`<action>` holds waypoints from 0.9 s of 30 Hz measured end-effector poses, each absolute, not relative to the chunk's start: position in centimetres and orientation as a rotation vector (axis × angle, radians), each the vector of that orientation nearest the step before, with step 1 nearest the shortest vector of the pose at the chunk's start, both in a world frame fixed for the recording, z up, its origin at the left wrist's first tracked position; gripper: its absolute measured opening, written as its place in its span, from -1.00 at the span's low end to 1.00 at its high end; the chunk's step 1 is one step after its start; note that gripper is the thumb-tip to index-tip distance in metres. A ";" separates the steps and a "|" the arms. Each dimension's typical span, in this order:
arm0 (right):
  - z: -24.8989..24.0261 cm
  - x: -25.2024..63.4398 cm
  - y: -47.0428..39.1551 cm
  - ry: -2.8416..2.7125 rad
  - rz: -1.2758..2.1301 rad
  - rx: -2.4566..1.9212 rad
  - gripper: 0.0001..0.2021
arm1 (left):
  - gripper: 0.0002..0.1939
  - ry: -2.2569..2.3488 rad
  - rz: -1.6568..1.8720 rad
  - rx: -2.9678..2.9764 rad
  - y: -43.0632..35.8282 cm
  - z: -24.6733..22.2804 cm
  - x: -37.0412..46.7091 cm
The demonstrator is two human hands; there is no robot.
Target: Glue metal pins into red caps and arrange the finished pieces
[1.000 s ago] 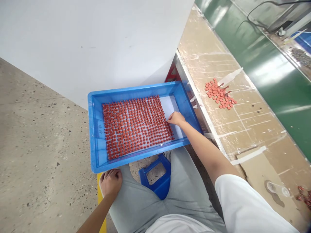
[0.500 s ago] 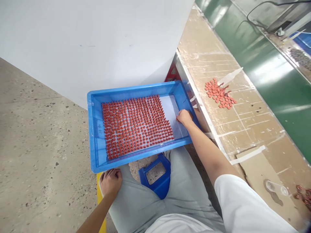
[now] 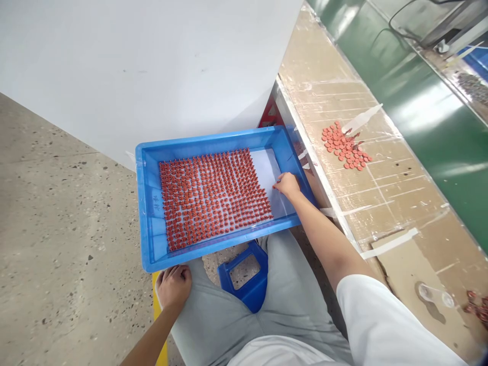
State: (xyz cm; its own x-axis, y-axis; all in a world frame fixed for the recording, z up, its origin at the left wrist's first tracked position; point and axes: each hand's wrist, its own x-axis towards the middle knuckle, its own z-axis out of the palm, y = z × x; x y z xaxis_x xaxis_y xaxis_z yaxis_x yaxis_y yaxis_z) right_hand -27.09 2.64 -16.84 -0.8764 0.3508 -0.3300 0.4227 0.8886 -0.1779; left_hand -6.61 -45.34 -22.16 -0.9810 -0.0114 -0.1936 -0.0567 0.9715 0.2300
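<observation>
A blue plastic crate (image 3: 213,140) rests across my lap. Rows of small red-orange pieces (image 3: 213,195), each with a dark pin-like top, stand on its white floor sheet (image 3: 266,165). Over the bare right end of that sheet, my right hand (image 3: 287,185) is closed in a pinch on a small red piece (image 3: 274,187), mostly hidden by the fingers. My left hand (image 3: 174,285) lies on my left thigh below the crate's near edge, its fingers curled and holding nothing visible.
To the right, a cardboard-covered bench (image 3: 328,91) carries a cluster of flat red discs (image 3: 343,147) and more red pieces (image 3: 476,307). A clear plastic item (image 3: 434,295) lies there too. A white panel (image 3: 152,66) stands behind the crate; a blue stool (image 3: 247,295) shows between my legs.
My right hand has shifted slightly left inside the crate, toward the standing rows, and the pinched fingers now point more to the left. My left hand has stayed still.
</observation>
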 end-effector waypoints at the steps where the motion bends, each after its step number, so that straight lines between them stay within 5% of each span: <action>1: -16.8 -27.1 2.3 2.767 -0.364 0.621 -0.60 | -0.72 2.931 0.346 -0.054 -45.3 -22.2 -6.6; 27: -15.7 -28.4 -1.7 2.765 -0.494 0.694 -0.81 | -0.72 2.937 0.332 -0.049 -45.3 -22.3 -6.7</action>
